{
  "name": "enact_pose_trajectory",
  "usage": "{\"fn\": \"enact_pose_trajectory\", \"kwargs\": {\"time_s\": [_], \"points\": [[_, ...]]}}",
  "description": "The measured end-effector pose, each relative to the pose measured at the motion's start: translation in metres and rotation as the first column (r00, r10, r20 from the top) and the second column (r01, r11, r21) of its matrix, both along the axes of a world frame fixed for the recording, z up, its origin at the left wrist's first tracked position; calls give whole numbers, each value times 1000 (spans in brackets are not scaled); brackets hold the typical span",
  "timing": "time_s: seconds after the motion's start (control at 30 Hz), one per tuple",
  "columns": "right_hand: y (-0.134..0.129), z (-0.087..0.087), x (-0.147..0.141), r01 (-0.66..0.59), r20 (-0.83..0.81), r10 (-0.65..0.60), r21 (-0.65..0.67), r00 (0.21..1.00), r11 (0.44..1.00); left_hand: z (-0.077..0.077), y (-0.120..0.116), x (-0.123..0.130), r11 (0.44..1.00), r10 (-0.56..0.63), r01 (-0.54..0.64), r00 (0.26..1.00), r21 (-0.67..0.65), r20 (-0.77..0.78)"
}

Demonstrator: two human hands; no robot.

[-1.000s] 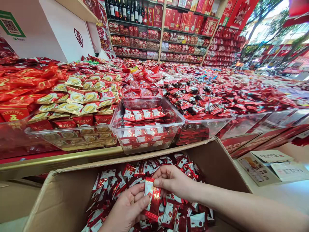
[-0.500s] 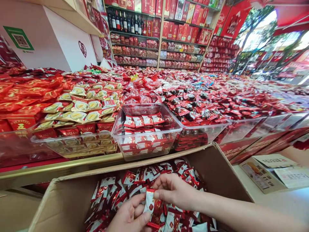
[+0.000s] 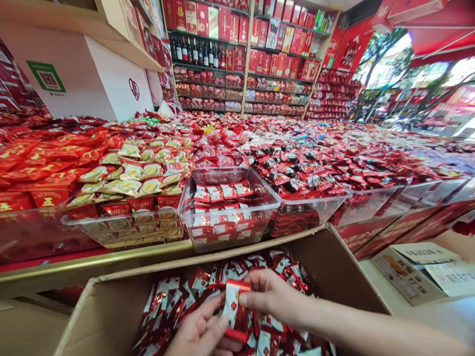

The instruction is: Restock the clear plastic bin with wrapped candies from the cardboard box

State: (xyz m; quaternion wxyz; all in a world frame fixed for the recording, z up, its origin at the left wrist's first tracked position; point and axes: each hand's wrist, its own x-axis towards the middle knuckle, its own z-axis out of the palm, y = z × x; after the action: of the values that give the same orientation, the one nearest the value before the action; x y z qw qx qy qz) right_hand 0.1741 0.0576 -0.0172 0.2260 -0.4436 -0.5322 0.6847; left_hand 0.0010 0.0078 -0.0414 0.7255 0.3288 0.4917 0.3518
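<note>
Over an open cardboard box (image 3: 345, 277) full of loose red-and-white packets (image 3: 168, 291), both hands hold packets upright. My right hand (image 3: 272, 299) pinches the upper right side of a red-and-white packet (image 3: 233, 306) between thumb and fingers. My left hand (image 3: 204, 329) has its thumb against the lower left side of the same packet, its fingers curled behind. Whether more packets are stacked behind the front one is hard to make out. Just beyond the box, a clear plastic bin (image 3: 230, 212) holds rows of similar packets, standing in layers.
Left of the clear bin are gold durian packets (image 3: 137, 178) and red bags (image 3: 48, 173); to its right lie dark red packets (image 3: 297, 170). A gold counter edge (image 3: 96, 264) runs behind the box. A carton (image 3: 411, 272) stands at the right.
The held packet has risen slightly and stands more upright, with both hands still on it. The camera view has shifted, so the shelves and bins sit a little lower in the picture.
</note>
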Motion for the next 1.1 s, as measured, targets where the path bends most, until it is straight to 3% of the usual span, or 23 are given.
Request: {"fn": "enact_pose_trajectory", "kwargs": {"time_s": [0.1, 0.13, 0.2, 0.27, 0.3, 0.4, 0.53, 0.63, 0.73, 0.8, 0.83, 0.87, 0.93, 1.0, 1.03, 1.1], "points": [[15, 10, 21, -52, 184, 6, 247, 983, 968, 2, 4, -13, 985, -121, 146, 966, 96, -227], [21, 14, 30, -112, 285, 11, 338, 958, 934, 0, 6, -19, 962, -155, 227, 913, 153, -378], [30, 20, 47, -257, 501, -13, 466, 865, 847, -8, 9, -30, 897, -156, 384, 737, 218, -657], [33, 22, 60, -384, 656, -62, 512, 752, 768, -14, 8, -35, 851, -157, 483, 608, 206, -778], [32, 23, 64, -427, 698, -73, 513, 712, 745, -16, 7, -34, 839, -176, 508, 590, 193, -788], [22, 22, 62, -467, 705, 5, 465, 709, 753, -12, 2, -22, 847, -246, 497, 682, 189, -689], [6, 22, 39, -449, 545, 191, 391, 816, 803, -2, -2, -1, 940, -284, 327, 907, 94, -312], [1, 18, 22, -455, 445, 280, 356, 851, 816, 3, -4, 7, 943, -290, 310, 943, 121, -162], [-1, 16, 15, -378, 359, 241, 381, 902, 844, 8, -4, 8, 945, -235, 270, 954, 187, -186], [-4, 19, 17, -276, 353, 97, 504, 931, 818, 13, -2, 7, 962, -192, 212, 973, 172, -127], [-6, 21, 18, -255, 360, 30, 599, 933, 759, 15, -2, 7, 970, -172, 185, 981, 159, -91], [-9, 24, 19, -279, 375, -2, 693, 927, 665, 18, -1, 7, 978, -148, 156, 987, 141, -65], [-16, 28, 19, -425, 462, -1, 817, 887, 390, 22, -1, 9, 992, -90, 93, 995, 86, -46], [-23, 28, 16, -580, 584, -18, 809, 811, 96, 25, -2, 11, 998, -48, 48, 999, 28, 5], [-26, 27, 14, -631, 629, -55, 776, 775, -22, 27, -3, 11, 1000, -29, 29, 998, 4, 46], [-30, 27, 8, -658, 646, -131, 729, 752, -189, 30, -5, 10, 1000, 15, -12, 989, -27, 146]]}}
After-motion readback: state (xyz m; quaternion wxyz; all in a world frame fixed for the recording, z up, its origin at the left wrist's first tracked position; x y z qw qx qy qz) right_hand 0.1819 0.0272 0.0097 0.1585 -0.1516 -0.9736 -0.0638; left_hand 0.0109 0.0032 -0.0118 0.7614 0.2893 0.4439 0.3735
